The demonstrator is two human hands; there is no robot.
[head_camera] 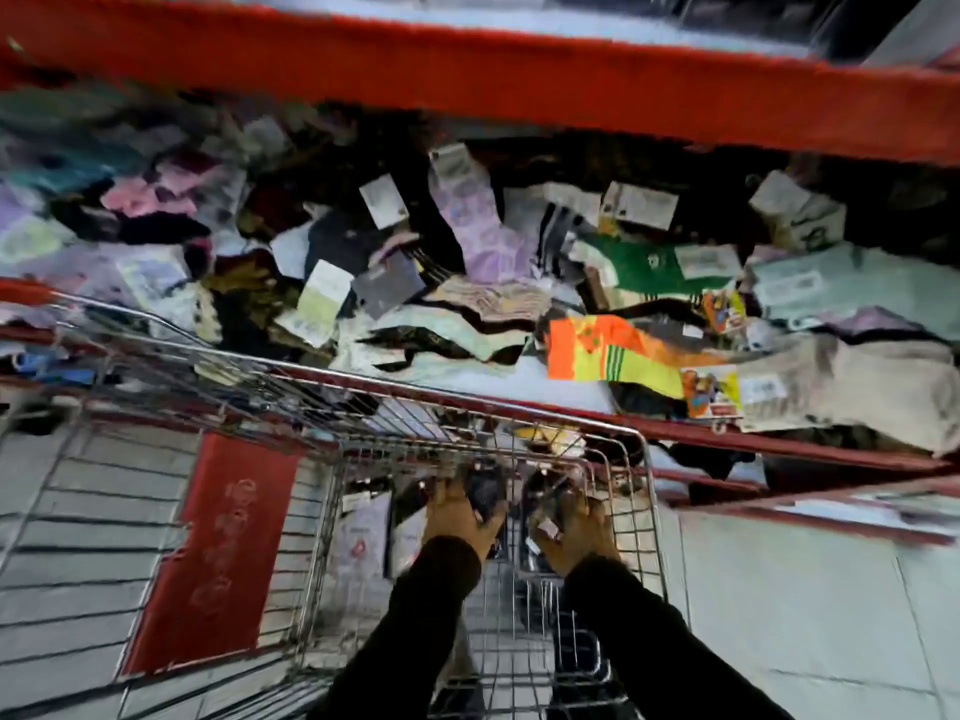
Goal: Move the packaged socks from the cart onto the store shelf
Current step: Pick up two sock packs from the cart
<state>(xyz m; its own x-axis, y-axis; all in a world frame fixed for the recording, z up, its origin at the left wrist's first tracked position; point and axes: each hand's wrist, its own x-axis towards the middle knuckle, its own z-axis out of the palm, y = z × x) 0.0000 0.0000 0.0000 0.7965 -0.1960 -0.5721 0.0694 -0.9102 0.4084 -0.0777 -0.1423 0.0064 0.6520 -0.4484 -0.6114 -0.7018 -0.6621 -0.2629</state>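
Observation:
Both my hands reach down into a wire shopping cart [647,491] that stands against the shelf. My left hand [457,517] is closed around a dark sock pack [485,493]. My right hand [576,527] grips another dark pack with a small tag [548,527]. More packaged socks [363,537] lie on the cart floor to the left of my hands. Behind the cart, the store shelf [519,374] holds a loose heap of sock packs, among them an orange and yellow pair [608,350] and a purple pair [483,226]. The picture is blurred.
A red beam [519,80] of the upper shelf runs across the top. A red panel [218,553] hangs on the cart's folded seat at the left. Grey floor tiles [789,605] show to the right of the cart. Lower red shelf rails [810,506] jut out at right.

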